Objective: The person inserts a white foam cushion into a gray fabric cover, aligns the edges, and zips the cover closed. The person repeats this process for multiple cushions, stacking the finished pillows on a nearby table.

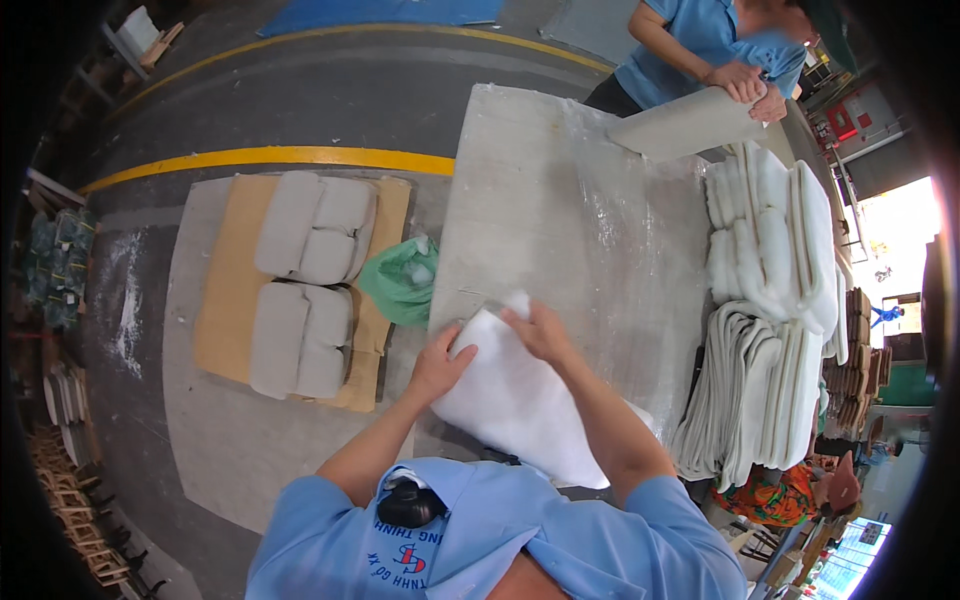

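In front of my body, a soft white padding piece [520, 400] lies slanted over the near edge of the plastic-covered table [520, 190]. My left hand [437, 368] grips its upper left corner, thumb on top of the white face. At its upper edge my right hand [543, 335] has its fingers closed on the padding, where a small white tuft sticks up beside the thumb. The fingertips of both hands are partly hidden by the padding. Just beyond my left hand sits a green bag [395, 285] with some white stuffing in its mouth.
Grey cushions [288, 222] lie in two groups on a cardboard sheet [230, 290] at the left. White pads [765, 230] and folded pale covers [730, 370] are piled along the table's right side. At the far right corner a co-worker [690, 50] holds a grey cushion [690, 125].
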Tool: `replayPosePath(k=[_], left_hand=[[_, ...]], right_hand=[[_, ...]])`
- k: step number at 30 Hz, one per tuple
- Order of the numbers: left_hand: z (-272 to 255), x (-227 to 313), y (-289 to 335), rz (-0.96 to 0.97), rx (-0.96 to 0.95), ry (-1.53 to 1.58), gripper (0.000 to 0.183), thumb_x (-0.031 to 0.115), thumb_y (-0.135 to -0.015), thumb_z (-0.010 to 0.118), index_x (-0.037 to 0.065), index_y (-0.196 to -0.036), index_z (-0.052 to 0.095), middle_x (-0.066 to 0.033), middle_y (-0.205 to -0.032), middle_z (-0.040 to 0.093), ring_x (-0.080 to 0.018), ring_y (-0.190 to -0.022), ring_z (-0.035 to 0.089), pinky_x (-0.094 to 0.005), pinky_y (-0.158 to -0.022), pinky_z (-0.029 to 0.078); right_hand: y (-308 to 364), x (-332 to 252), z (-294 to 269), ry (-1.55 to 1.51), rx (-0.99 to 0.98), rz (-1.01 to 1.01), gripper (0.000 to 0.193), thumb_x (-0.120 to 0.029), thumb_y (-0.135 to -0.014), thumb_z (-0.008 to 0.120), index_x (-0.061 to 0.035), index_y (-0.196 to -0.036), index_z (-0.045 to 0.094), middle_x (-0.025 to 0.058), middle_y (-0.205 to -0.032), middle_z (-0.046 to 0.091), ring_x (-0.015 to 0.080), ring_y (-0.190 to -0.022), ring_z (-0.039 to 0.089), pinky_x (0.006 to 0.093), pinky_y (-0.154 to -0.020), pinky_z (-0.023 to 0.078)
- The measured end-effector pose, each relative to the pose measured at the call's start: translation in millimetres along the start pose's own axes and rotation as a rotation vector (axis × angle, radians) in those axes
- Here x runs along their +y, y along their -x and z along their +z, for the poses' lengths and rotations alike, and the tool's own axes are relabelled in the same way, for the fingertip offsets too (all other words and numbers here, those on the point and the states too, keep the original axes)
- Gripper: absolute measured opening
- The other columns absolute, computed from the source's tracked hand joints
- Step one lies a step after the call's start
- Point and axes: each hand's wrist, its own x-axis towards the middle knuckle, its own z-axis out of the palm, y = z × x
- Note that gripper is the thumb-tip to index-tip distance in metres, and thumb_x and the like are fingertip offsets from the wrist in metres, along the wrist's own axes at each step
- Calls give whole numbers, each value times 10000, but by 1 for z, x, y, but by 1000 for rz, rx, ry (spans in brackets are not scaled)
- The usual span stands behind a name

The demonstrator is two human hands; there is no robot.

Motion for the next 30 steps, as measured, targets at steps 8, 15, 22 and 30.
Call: replayPosePath(k=[8,15,22,30], left_hand=[[-9,4,-15,-54,-219,196,613,351,-942,789,2,-1415,616,-127,-1151,742,-194,-996,703,-336,-897,553],[-3,56,-32,-252,-389,329,532,290,-883,850,-23,-1274,672,-121,-1122,747,-194,-952,717,-362,-808,573],[-15,184,46,298,-203,-104,410,201,-799,897,2,-1121,740,-129,-991,775,-175,-871,737,-371,-782,582],[-25,327,200,1255,-131,-525,401,110,-678,857,68,-1060,743,-122,-953,737,-351,-864,699,-429,-744,551]], right_hand=[[-10,34,-16,269,70,77,405,-399,-1013,658,-27,-1160,719,262,-1065,740,462,-987,696,497,-862,544],[32,16,-10,304,43,46,491,-467,-1037,629,14,-1100,703,285,-985,741,481,-921,701,515,-821,536],[131,-52,-94,-196,448,-31,371,-379,-1052,658,-18,-969,670,137,-806,701,265,-757,660,399,-702,504],[281,-92,-184,-796,686,-393,415,-409,-1080,627,-10,-970,655,20,-842,622,96,-810,535,328,-718,474]])
